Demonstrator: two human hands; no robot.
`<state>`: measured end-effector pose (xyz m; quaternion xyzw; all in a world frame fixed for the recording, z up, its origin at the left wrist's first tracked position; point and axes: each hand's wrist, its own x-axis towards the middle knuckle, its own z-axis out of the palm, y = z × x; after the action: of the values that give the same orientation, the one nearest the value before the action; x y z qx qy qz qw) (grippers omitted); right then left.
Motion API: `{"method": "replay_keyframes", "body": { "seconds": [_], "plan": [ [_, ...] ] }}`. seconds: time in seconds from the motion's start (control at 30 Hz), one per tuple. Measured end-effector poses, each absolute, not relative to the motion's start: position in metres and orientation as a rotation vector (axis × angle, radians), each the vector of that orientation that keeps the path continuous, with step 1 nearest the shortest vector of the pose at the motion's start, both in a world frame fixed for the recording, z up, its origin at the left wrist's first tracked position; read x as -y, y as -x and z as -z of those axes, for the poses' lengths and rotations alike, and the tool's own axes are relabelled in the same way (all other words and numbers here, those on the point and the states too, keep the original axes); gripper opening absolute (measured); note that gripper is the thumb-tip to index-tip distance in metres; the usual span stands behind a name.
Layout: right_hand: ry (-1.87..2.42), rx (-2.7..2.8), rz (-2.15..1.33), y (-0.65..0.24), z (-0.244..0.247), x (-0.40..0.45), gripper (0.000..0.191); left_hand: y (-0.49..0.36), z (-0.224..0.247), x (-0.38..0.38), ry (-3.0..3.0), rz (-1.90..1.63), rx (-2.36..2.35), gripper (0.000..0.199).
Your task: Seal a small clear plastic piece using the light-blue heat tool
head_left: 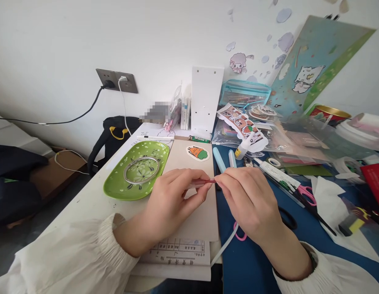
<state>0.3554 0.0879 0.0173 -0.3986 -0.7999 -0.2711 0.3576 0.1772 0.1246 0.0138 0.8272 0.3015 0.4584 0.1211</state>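
In the middle of the view, a slim pinkish-red, pen-like stick [211, 180] stretches between my two hands. My left hand [177, 194] is closed around its see-through length, with thumb and fingertips pinched near the right end. The fingertips of my right hand [249, 200] pinch that right end, hiding whatever tip it has. Both hands hover over a beige board [201, 216]. Just beyond them on the board lies a carrot sticker cutout [198, 153], orange with green leaves. Printed sheets [183, 259] stick out beneath the board's near edge.
A green tray [115, 183] with a ring [125, 173] on it stands left. A glue bottle [243, 148], pink-handled scissors [307, 194] and several pens lie right on the blue mat [244, 265]. Behind stand a white upright panel [207, 98] and a teal pencil case [244, 92].
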Motion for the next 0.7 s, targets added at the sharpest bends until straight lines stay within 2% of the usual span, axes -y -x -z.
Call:
{"method": "replay_keyframes", "body": {
  "seconds": [0.43,0.7],
  "plan": [
    [1.079,2.007,0.499,-0.3550,-0.0187,-0.0899,0.010,-0.1771,-0.0131,-0.1263,-2.422,-1.335,-0.911,0.005],
    [1.021,2.108,0.667,-0.3575,-0.0181,-0.0895,0.009,-0.1767,-0.0099,-0.1272,-2.542,-1.325,-0.859,0.006]
  ]
}}
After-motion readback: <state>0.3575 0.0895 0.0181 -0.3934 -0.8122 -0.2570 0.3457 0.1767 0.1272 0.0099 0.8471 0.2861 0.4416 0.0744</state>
